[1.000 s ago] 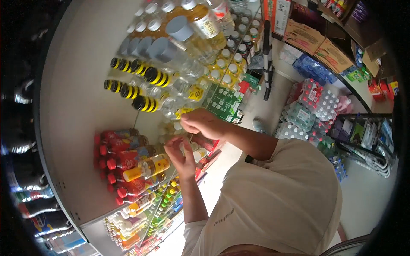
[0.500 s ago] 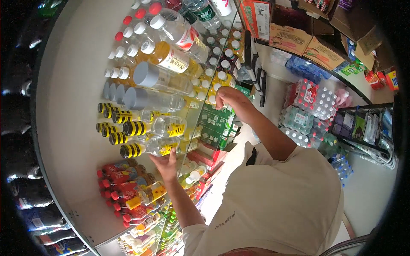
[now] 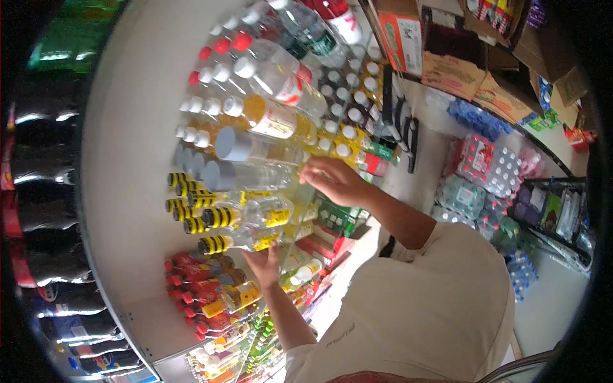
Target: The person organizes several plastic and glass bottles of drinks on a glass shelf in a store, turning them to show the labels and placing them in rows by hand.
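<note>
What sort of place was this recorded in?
Probably a small shop, or perhaps its drinks storeroom: rows of bottles are grouped by kind, including some with striped black-and-yellow caps; nearby are shrink-wrapped multipacks and open cardboard boxes.

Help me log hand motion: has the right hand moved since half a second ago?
Yes: judged against the grey-capped bottles on the shelf, the right hand has moved closer to them.
</note>
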Action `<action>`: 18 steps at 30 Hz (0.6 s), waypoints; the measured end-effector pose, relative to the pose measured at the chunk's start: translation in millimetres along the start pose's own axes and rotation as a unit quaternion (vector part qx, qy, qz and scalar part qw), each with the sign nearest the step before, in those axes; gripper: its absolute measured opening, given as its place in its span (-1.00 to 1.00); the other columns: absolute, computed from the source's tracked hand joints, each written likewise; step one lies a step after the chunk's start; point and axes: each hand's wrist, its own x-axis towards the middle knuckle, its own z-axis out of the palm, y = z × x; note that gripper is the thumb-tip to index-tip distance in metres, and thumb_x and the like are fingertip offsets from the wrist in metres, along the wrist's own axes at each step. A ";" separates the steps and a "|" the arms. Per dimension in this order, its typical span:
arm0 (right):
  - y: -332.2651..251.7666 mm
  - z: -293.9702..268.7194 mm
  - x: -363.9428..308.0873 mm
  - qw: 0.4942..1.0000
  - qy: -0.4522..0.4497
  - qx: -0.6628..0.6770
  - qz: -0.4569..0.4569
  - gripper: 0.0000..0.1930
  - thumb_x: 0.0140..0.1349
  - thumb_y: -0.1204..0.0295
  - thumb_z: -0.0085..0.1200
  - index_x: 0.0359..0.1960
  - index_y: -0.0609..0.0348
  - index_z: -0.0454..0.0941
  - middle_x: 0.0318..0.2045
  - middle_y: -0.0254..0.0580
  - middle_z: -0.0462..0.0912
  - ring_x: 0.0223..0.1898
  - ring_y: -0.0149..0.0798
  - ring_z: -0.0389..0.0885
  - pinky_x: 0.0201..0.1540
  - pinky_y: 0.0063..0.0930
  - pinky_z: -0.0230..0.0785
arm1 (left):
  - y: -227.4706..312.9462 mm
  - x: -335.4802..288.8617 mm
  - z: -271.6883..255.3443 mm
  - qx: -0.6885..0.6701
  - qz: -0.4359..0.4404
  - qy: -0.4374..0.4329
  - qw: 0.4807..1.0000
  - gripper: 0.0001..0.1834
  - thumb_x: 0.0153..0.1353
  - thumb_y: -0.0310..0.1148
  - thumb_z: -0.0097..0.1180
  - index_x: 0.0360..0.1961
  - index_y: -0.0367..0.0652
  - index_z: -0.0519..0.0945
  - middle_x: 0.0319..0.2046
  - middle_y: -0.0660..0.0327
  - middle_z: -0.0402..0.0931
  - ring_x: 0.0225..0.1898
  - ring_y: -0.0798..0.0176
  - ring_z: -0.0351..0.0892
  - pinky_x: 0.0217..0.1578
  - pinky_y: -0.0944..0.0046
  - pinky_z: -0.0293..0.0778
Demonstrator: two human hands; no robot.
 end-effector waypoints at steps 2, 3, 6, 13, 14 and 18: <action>8.4 8.9 -0.5 0.996 0.014 -0.037 -0.083 -0.71 0.54 0.23 0.02 -0.24 0.18 0.62 -0.29 -0.14 0.68 -0.23 -0.19 0.67 -0.12 -0.30 0.48 | -11.7 -1.0 -3.2 -0.018 0.013 -0.016 1.000 -0.10 0.31 -0.70 0.18 0.56 -0.17 -0.01 0.37 0.04 0.32 0.25 0.17 0.44 0.20 0.13 0.50; 15.8 10.7 -2.3 0.990 0.034 -0.079 -0.113 -0.78 0.50 0.32 0.08 -0.27 0.18 0.62 -0.31 -0.12 0.68 -0.27 -0.09 0.69 -0.18 -0.26 0.50 | -7.2 1.6 5.6 -0.031 0.013 -0.021 0.999 -0.11 0.30 -0.72 0.16 0.56 -0.17 0.00 0.37 0.04 0.31 0.26 0.18 0.43 0.21 0.12 0.50; 28.0 9.7 -7.8 0.967 0.010 -0.173 -0.187 -0.94 0.32 0.52 0.17 -0.35 0.17 0.60 -0.32 -0.17 0.69 -0.24 -0.03 0.71 -0.18 -0.20 0.52 | 13.2 2.8 20.6 -0.069 0.002 -0.024 0.997 -0.10 0.23 -0.64 0.32 0.50 -0.33 0.07 0.31 0.01 0.34 0.24 0.18 0.44 0.22 0.20 0.44; 37.2 29.8 -12.4 0.892 0.048 -0.301 -0.335 -0.83 0.16 0.50 0.26 -0.21 0.14 0.63 -0.13 -0.19 0.68 -0.06 -0.09 0.66 0.03 -0.09 0.52 | -5.9 -9.2 10.1 0.030 0.032 0.043 0.998 0.04 0.17 -0.45 0.47 0.50 -0.40 0.01 0.25 -0.07 0.40 0.21 0.15 0.46 0.13 0.15 0.45; 47.0 32.6 -10.4 0.883 0.045 -0.315 -0.346 -0.82 0.14 0.49 0.26 -0.20 0.11 0.62 -0.11 -0.22 0.68 -0.04 -0.10 0.65 0.04 -0.08 0.50 | -15.1 -9.0 6.8 0.081 0.059 0.041 0.994 0.06 0.17 -0.42 0.49 0.50 -0.41 0.00 0.26 -0.09 0.39 0.20 0.12 0.46 0.13 0.11 0.45; 54.8 38.3 -6.3 0.870 0.053 -0.341 -0.352 -0.78 0.12 0.46 0.24 -0.17 0.04 0.61 -0.07 -0.30 0.68 -0.03 -0.15 0.63 0.04 -0.11 0.44 | -42.7 -10.5 1.0 0.221 0.114 0.100 0.964 0.16 0.10 -0.18 0.57 0.43 -0.58 0.01 0.22 -0.33 0.31 0.18 -0.20 0.41 0.25 -0.06 0.34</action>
